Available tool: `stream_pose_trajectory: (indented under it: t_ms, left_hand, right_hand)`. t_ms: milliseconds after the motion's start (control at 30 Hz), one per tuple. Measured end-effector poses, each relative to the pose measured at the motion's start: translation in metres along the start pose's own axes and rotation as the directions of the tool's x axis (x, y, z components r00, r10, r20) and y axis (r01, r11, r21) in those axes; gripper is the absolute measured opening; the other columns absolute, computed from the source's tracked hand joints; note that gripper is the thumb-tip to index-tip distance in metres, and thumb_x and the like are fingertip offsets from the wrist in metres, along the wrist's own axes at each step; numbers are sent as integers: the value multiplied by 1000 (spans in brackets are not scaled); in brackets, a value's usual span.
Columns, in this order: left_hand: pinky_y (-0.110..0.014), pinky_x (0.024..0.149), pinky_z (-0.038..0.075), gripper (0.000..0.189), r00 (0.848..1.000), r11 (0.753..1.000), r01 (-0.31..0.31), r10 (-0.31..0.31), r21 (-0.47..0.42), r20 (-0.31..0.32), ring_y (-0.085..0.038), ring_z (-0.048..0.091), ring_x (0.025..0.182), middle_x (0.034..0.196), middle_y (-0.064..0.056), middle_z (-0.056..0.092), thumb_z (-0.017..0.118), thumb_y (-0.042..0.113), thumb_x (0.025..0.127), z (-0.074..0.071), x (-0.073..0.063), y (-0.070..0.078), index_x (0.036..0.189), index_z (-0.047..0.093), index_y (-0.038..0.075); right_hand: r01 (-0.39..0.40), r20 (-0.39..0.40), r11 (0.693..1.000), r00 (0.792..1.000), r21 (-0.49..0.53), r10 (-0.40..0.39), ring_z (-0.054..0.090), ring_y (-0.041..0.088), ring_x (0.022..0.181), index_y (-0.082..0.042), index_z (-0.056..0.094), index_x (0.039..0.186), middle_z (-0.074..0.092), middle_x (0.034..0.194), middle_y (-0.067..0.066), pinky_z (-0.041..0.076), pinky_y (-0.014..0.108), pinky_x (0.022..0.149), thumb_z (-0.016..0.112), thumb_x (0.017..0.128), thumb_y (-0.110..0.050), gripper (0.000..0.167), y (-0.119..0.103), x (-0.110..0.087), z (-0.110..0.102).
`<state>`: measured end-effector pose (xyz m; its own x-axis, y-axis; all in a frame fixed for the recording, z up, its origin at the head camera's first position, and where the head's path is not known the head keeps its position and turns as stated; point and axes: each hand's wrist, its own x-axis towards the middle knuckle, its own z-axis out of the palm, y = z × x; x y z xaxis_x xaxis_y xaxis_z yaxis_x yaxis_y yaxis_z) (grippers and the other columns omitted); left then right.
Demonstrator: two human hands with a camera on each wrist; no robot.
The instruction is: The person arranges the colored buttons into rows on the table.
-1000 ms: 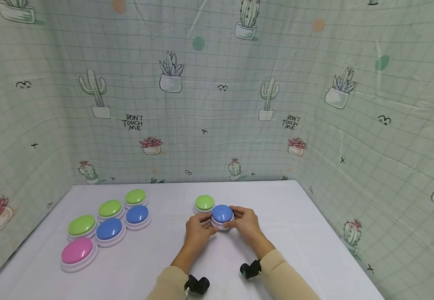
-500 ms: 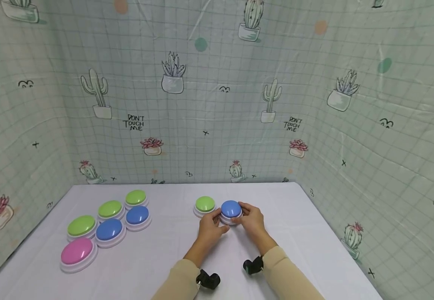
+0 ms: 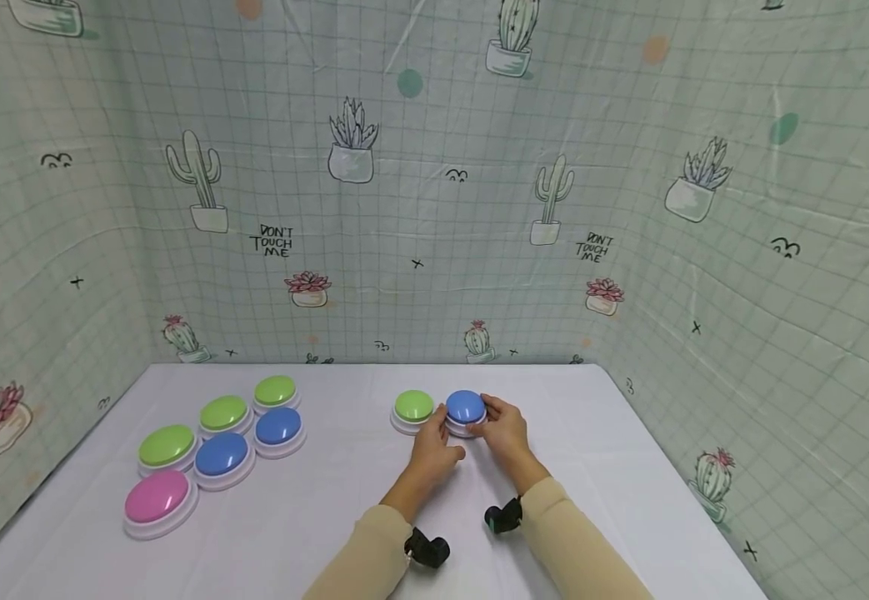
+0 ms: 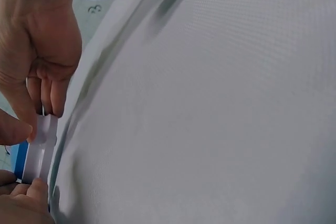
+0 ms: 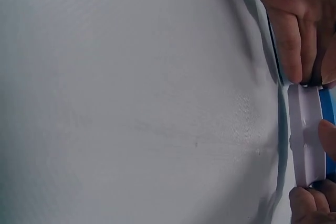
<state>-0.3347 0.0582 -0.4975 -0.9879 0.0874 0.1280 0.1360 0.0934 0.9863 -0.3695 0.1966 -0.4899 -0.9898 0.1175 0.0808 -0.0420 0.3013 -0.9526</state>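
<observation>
– Sitting between both hands, there's our blue button, towards the far edge of the surface, just right of a lone green button!

– And what's the grip like?

– Right hand has it: fingers round the right side, thumb at the near edge, a proper pinch. Left hand is looser, fingers fairly straight, tips touching the left side, thumb standing off. It touches, it doesn't clamp.

– Heavy piece, would you say?

– Light, I'd judge! Looks like hollow plastic, stiff all through, so no squashing under a firm pinch. Not especially fragile either.

– Slippery, though?

– That blue dome could be: smooth, shiny, rounded, and quite possibly it gives when pushed. Stay off the top!

– So where do you take hold?

– Low on the white base, opposite sides, exactly where those fingertips are. That's the stiff, square-sided part, by my reading.

– Flat down, or a touch raised?

– Can't tell! The pictures don't settle it.
</observation>
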Motion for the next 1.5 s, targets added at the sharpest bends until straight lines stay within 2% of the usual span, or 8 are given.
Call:
stream_pose_trajectory:
  t_ms: [200,433,833,1033,1267,1500]
  left_hand:
    - [-48,122,30,92,1000,1000,18,-18,0,-1,-45,24,154,166,-35,19,62,-27,72,2,4,-3,155,23,-21]
    - [-48,123,29,94,1000,1000,11,-11,-5,-5,-45,23,154,167,-35,17,61,-27,70,3,7,-6,155,22,-21]
    - [-47,122,29,94,999,998,-48,48,50,-1,-46,24,154,166,-37,17,61,-25,69,1,4,-9,154,21,-23]
    - [-46,122,31,93,999,997,-36,37,68,-13,-44,25,154,166,-34,21,62,-23,69,2,1,-14,155,26,-20]
    - [-46,119,36,91,999,998,-19,21,62,-37,-45,33,150,165,-32,27,62,-22,68,1,0,-15,154,31,-18]
    - [-45,119,36,90,999,994,-17,21,105,-36,-43,33,151,166,-30,27,58,-24,69,1,0,-14,155,32,-16]
  right_hand:
    - [-20,4,1000,1000,1,20,51,42,141,12,53,146,56,145,31,45,49,114,77,81,16,69,3,4,2]
    - [-32,25,999,999,22,31,50,42,142,12,53,146,55,147,31,43,49,117,77,82,16,68,7,10,4]
    - [-8,62,998,998,-63,12,53,42,139,12,54,144,57,144,32,44,49,117,79,83,12,66,4,13,3]
    - [-42,56,996,997,-76,47,52,41,140,10,56,144,57,145,29,43,49,117,81,83,9,66,7,15,-1]
    - [-62,52,994,996,-86,67,54,40,138,10,60,140,61,140,28,43,49,117,82,82,10,63,5,14,-3]
    - [-77,41,983,996,-167,85,57,39,135,7,65,135,66,133,25,42,51,118,89,78,3,62,0,19,-6]
